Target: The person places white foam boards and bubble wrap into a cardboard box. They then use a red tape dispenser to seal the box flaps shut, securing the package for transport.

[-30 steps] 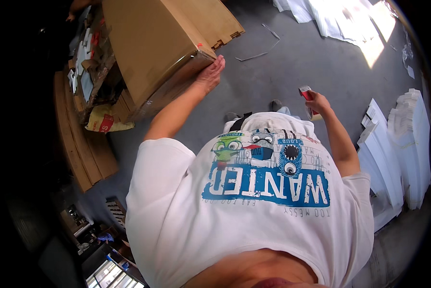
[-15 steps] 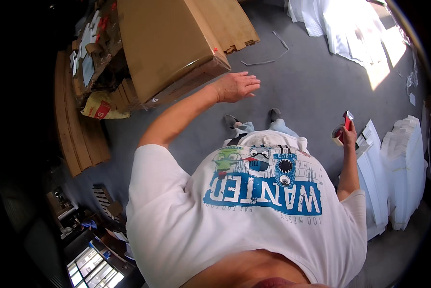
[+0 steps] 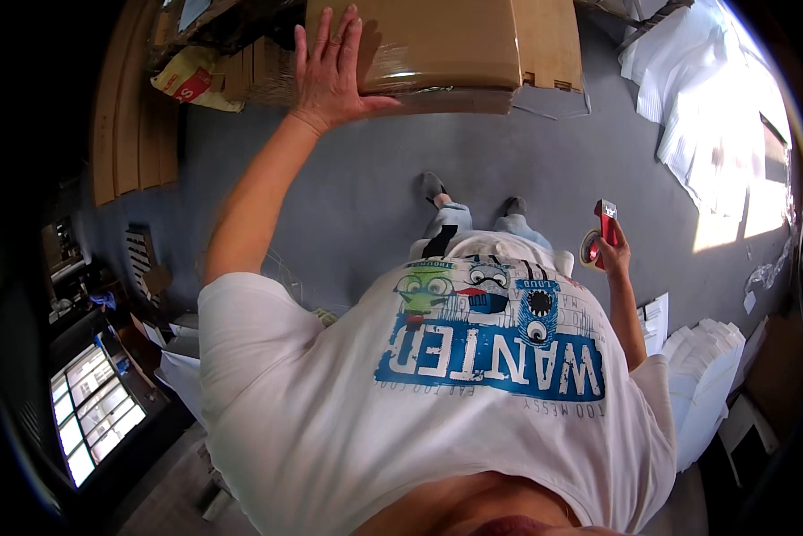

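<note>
The large cardboard box [image 3: 437,45] stands on the grey floor [image 3: 348,179] straight ahead of the person's feet, and everything else is placed from it. Its near top face shows a glossy strip of clear tape, so at least one seam looks already sealed; whether the other seams are closed cannot be told, since the far part of the box runs out of the picture. The left hand [image 3: 330,71] lies flat on the box's near left corner, fingers spread wide, pressing down and gripping nothing. The right hand [image 3: 611,255] is well apart from the box, to its right and nearer the body, closed around a red tape dispenser [image 3: 600,234] held upright and not touching the cardboard. By this reading the taping is partly done, with the dispenser off the box at this moment. Left of the box lie flattened cardboard sheets [image 3: 133,134] and a yellow and red bag [image 3: 191,80]; right of the box, white sheets [image 3: 687,98] lie in a bright patch of sun.
</note>
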The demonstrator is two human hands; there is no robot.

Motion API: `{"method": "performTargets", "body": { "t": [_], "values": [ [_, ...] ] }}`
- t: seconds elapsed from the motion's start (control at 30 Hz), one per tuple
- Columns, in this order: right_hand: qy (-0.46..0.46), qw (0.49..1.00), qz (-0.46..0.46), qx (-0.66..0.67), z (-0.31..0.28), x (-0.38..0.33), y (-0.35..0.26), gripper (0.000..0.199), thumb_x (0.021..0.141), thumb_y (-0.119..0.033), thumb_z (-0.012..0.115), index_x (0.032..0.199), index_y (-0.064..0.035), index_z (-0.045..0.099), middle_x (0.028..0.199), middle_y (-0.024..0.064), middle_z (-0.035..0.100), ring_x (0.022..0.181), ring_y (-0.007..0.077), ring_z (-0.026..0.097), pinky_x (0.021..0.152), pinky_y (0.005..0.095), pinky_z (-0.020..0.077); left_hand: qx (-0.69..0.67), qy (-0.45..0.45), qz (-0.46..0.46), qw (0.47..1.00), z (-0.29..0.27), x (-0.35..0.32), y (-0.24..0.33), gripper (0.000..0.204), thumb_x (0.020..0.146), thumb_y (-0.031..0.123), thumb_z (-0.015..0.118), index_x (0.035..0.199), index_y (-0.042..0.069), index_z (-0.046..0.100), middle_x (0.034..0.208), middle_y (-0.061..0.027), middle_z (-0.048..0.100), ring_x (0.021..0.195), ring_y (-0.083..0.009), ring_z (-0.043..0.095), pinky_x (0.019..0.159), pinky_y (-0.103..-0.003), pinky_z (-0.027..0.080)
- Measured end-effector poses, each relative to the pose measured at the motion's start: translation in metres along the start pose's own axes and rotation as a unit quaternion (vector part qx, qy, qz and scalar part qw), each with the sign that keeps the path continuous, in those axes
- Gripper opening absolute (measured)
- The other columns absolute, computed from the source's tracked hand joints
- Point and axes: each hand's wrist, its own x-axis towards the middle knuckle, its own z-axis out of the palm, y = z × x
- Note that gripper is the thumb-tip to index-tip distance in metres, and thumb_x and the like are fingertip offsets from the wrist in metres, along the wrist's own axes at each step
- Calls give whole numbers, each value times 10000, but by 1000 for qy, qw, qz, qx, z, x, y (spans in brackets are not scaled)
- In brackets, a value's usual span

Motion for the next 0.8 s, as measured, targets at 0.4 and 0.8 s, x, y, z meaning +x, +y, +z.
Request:
{"method": "performTargets", "body": {
  "t": [0.4, 0.8],
  "values": [
    [273, 942, -100, 169, -87, 6, -153, 714, 772, -133, 766, 1419, -52, 476, 1235, 102, 611, 1043, 187, 603, 886, 319, 505, -581, 322, -662, 348, 136, -114, 35, 429, 954, 518, 458, 1171, 168, 579, 1107, 37, 604, 1001, -128, 563, 819, -301, 449],
    [129, 703, -591, 375, 235, -52, -649, 356, 826, -109, 619, 1168, -20, 575, 831, 74, 662, 640, 132, 625, 518, 220, 487, -860, 37, -472, -189, 172, -116, -10, 475, 952, 445, 360, 1182, 95, 585, 1176, -93, 630, 1074, -306, 612, 893, -507, 507]
  ]
}}
